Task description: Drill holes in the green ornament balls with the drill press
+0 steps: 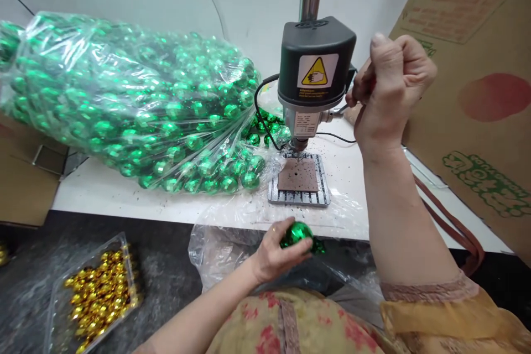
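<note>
My left hand [276, 254] is closed around a shiny green faceted ball [296, 233], held low in front of the white table's front edge [166, 207]. My right hand [388, 88] is raised and closed in a fist on the lever handle [342, 109] at the right side of a small bench drill press [315, 74]. The press head sits above a brown pad [298, 175] on a slotted metal base plate [299, 197]. A big clear plastic bag full of green balls [124, 105] lies on the table to the left of the press.
A clear tray of gold balls [97, 293] lies low at the left on dark floor. A large cardboard box [477, 94] leans at the right, another cardboard piece [22, 177] at the far left. An empty-looking clear bag [224, 254] hangs over my lap.
</note>
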{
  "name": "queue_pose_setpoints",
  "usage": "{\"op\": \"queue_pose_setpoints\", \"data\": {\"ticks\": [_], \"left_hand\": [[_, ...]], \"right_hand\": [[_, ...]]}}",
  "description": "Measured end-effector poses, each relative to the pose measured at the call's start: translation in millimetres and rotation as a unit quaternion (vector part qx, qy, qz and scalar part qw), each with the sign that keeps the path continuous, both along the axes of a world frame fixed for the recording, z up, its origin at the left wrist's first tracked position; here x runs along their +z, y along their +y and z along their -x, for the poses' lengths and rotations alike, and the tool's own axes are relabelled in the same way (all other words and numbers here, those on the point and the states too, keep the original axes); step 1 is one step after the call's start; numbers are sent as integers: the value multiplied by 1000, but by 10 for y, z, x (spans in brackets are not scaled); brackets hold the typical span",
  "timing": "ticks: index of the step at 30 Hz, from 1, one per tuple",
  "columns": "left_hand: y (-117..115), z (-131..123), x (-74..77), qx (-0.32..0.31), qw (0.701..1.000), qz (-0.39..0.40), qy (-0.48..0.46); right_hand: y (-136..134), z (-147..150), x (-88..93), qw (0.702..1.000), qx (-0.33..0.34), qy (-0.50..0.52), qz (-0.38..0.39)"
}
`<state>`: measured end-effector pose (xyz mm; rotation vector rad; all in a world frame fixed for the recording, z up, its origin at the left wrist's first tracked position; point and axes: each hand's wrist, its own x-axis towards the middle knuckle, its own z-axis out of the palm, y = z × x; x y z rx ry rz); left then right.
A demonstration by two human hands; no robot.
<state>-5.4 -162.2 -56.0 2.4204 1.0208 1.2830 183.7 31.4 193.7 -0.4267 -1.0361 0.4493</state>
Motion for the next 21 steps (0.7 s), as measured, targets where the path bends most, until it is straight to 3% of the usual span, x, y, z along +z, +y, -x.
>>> {"op": "queue_pose_setpoints", "data": {"ticks": [3,6,8,10,12,15,21], "left_hand": [[-282,207,-349,-80,985,115,102],[-391,321,-643,12,951,268,157],[-377,331,-738,95,897,365,230],[-337,308,-756,121,834,433,321],[-309,276,-736,100,794,463,381],[-313,242,-708,59,772,476,417],[-308,223,-723,10,744,476,469]], "right_hand": [[38,-25,2,1000,0,-5,-7],[55,-70,17,1000,9,-16,-9],[36,-90,24,999,20,-31,7],[-5,-94,19,998,21,-46,20],[-51,-86,2,998,13,-63,12],[-92,-77,-25,997,-7,-75,-10],[-50,-140,7,990,-61,-115,58]]}}
